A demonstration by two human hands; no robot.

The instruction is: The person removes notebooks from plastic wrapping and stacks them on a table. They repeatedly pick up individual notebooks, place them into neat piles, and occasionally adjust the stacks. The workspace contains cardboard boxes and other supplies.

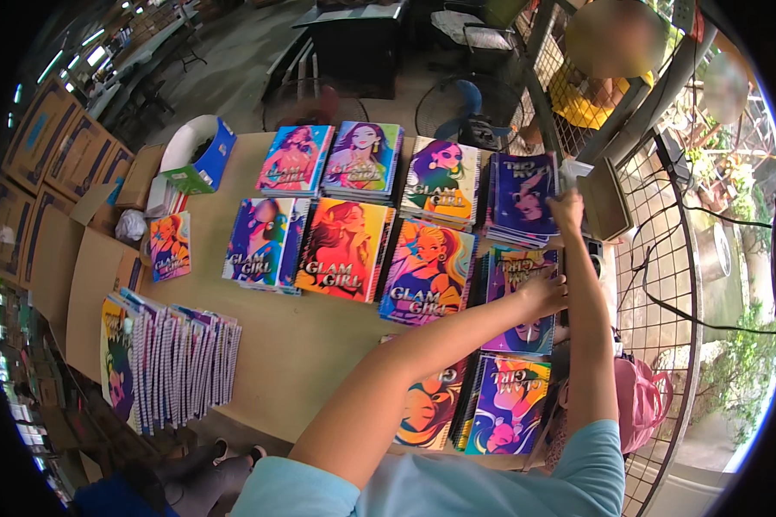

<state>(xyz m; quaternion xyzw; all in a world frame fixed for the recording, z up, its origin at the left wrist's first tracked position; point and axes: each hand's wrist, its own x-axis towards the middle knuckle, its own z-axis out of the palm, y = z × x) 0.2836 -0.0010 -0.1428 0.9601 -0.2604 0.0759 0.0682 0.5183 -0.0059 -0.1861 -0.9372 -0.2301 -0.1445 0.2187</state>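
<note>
Your right hand [567, 209] is at the far right of the table [319, 362], fingers closed on the right edge of the dark blue notebook stack [520, 194]; the stack lies at nine o'clock from that hand, spiral spine on its left, long axis running twelve to six. Your left hand [547, 293] rests on the purple notebook [517, 297] just below, at six o'clock from the stack. Its grip is probably flat and released; the view is too small to confirm. The right hand is nearer the stack
</note>
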